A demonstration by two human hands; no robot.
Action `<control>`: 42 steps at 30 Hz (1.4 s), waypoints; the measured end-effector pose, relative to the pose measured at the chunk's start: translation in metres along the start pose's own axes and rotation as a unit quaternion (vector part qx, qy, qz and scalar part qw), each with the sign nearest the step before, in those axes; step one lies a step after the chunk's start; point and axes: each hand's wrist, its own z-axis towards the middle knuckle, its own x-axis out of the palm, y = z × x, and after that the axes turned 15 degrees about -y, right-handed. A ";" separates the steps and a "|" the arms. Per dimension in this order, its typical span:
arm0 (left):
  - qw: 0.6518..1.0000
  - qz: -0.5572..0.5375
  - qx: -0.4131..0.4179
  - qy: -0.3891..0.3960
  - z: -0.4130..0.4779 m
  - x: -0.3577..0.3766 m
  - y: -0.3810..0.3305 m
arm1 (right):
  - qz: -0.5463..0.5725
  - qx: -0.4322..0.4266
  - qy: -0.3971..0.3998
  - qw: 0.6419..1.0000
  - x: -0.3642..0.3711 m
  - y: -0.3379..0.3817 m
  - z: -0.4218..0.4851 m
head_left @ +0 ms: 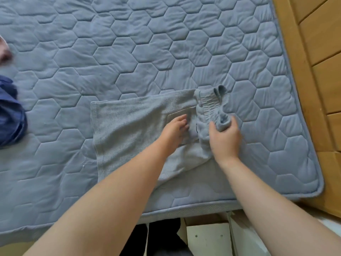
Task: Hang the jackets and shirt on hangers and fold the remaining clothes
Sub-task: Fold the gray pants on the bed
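A pair of grey shorts (129,130) lies flat on the quilted blue-grey mattress pad (129,52), legs to the left and elastic waistband (208,102) to the right. My left hand (174,129) presses flat on the back pocket near the waistband. My right hand (224,137) grips the bunched lower end of the waistband, lifting it slightly off the bed.
A dark blue garment (10,115) lies at the bed's left edge, with a pinkish item (3,50) above it. Wooden flooring (317,52) runs along the right side. White drawers (208,239) sit below the bed's front edge.
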 end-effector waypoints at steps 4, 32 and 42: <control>0.978 -0.178 -0.111 0.019 -0.016 -0.058 -0.004 | -0.016 -0.157 0.302 0.940 0.001 0.008 -0.053; 0.998 -0.016 0.048 -0.024 -0.039 -0.106 0.013 | -0.149 0.069 0.157 0.974 0.050 0.036 -0.075; 0.977 -0.183 -0.106 0.038 -0.019 -0.170 -0.002 | 0.021 -0.016 0.278 0.960 0.074 0.073 -0.142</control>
